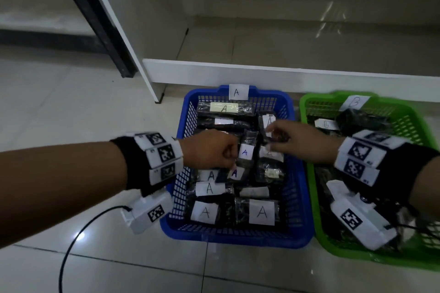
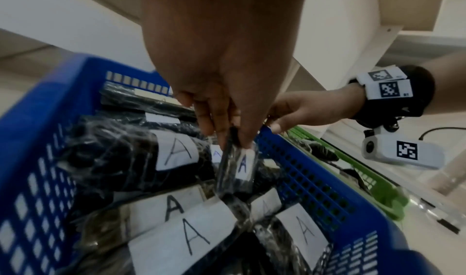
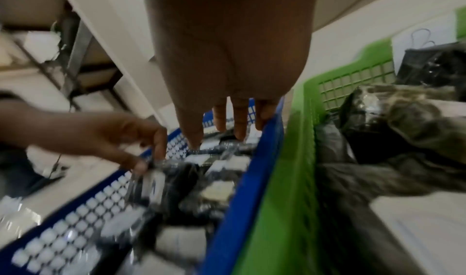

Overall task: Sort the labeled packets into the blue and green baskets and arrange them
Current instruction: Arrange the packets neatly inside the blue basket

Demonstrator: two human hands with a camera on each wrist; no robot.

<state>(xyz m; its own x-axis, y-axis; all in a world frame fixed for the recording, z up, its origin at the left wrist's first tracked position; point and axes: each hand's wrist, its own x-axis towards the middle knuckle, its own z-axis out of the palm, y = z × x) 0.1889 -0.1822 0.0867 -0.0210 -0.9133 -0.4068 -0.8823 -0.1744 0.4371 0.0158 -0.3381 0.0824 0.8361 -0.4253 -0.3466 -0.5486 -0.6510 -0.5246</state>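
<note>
Both hands work inside the blue basket (image 1: pixel 307 209). My left hand (image 1: pixel 209 150) pinches a small A packet (image 2: pixel 239 167) by its top edge, upright over the middle row — I should lower it label-up into the gap. My right hand (image 1: pixel 302 143) pinches another packet (image 1: pixel 266 135) near the far right side; the green basket (image 1: pixel 316 197) sits just beside.

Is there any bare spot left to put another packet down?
Hardly any in the blue basket: A-labelled packets cover its floor, and both hands work over its middle. The green basket shows bare mesh along its far left wall. Bare floor tiles lie left of the blue basket.
</note>
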